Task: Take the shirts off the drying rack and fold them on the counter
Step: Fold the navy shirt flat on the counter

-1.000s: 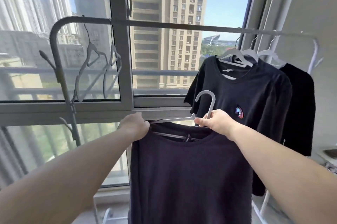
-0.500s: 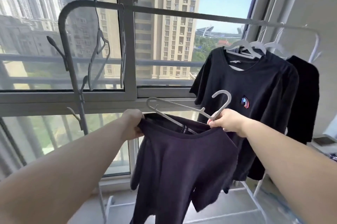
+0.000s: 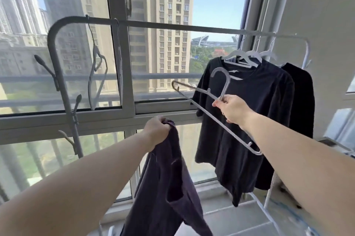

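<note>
A tall window with grey frames (image 3: 123,74) is filling the background behind the grey metal drying rack (image 3: 57,74), whose feet are running out of frame. Two black shirts (image 3: 245,120) are hanging at its right end. The left hand (image 3: 156,131) is gripping a bunched dark purple shirt (image 3: 169,193), its hem cut off below. The right hand (image 3: 233,109) is pinching a bare grey plastic hanger (image 3: 201,99).

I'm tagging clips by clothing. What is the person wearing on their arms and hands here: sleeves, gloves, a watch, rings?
Nothing shows. The left hand and right hand are bare, with no gloves, and no rings visible. Both forearms are uncovered as far as the frame edge, with no sleeve cuff, watch, bracelet or markings in view.
</note>
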The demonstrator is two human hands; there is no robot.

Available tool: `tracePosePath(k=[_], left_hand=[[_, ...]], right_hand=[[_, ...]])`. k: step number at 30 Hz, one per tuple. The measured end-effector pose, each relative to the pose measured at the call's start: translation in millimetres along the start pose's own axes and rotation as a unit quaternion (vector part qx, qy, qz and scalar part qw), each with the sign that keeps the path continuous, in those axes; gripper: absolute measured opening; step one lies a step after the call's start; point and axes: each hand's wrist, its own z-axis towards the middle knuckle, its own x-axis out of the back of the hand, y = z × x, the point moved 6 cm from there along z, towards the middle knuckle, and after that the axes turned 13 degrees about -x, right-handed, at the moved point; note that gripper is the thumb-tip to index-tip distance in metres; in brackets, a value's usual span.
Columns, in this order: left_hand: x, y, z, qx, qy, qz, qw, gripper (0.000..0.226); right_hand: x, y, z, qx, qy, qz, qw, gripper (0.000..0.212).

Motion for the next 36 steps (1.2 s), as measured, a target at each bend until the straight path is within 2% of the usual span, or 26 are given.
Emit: tracePosePath(k=[2, 4, 6, 9, 11, 15, 18, 20, 22, 23, 27, 28, 32, 36], left_hand=[[6, 21, 7, -0.053, 0.016, 0.009, 0.998, 0.034], [6, 41, 15, -0.099, -0.011, 0.033, 0.994, 0.054], [2, 56, 24, -0.124, -0.045, 0.066, 0.989, 0.062], [-8, 69, 33, -0.144, -0.091, 0.109, 0.979, 0.04], [-7, 70, 41, -0.144, -0.08, 0.122, 0.979, 0.028], [18, 55, 60, -0.08, -0.022, 0.095, 0.992, 0.031], [39, 48, 80, -0.029, 0.048, 0.067, 0.996, 0.035], [54, 50, 88, -0.011, 0.111, 0.042, 0.993, 0.028], [64, 51, 92, 0.024, 0.174, 0.003, 0.984, 0.009], [70, 59, 95, 0.021, 0.191, 0.004, 0.981, 0.007], [73, 67, 97, 0.017, 0.182, 0.065, 0.981, 0.016], [75, 69, 99, 0.011, 0.178, 0.091, 0.98, 0.018], [84, 70, 100, 0.022, 0.183, 0.084, 0.979, 0.021], [96, 65, 100, 0.042, 0.202, 0.075, 0.976, 0.019]], right_hand=[[-11, 2, -4, -0.004, -0.048, -0.057, 0.997, 0.02], [-24, 1, -10, -0.01, -0.107, -0.058, 0.993, 0.02], [-34, -9, -14, 0.008, -0.128, -0.065, 0.99, 0.019], [-38, -27, -12, 0.047, -0.142, -0.045, 0.988, 0.014], [-33, -33, -7, 0.055, -0.165, -0.043, 0.984, 0.008], [-10, -22, 14, 0.029, -0.147, -0.251, 0.956, 0.013], [-6, -21, 33, -0.018, -0.199, -0.216, 0.956, 0.022], [-4, -41, 48, 0.003, -0.18, -0.164, 0.97, 0.022], [1, -64, 61, 0.032, -0.133, -0.122, 0.983, 0.022], [4, -82, 70, 0.05, -0.111, -0.105, 0.987, 0.022], [2, -128, 87, 0.11, -0.042, -0.086, 0.989, 0.025], [-2, -140, 89, 0.132, -0.028, -0.103, 0.986, 0.026], [-26, -174, 84, 0.203, 0.036, -0.197, 0.959, 0.021], [-51, -192, 83, 0.223, 0.04, -0.236, 0.945, 0.023]])
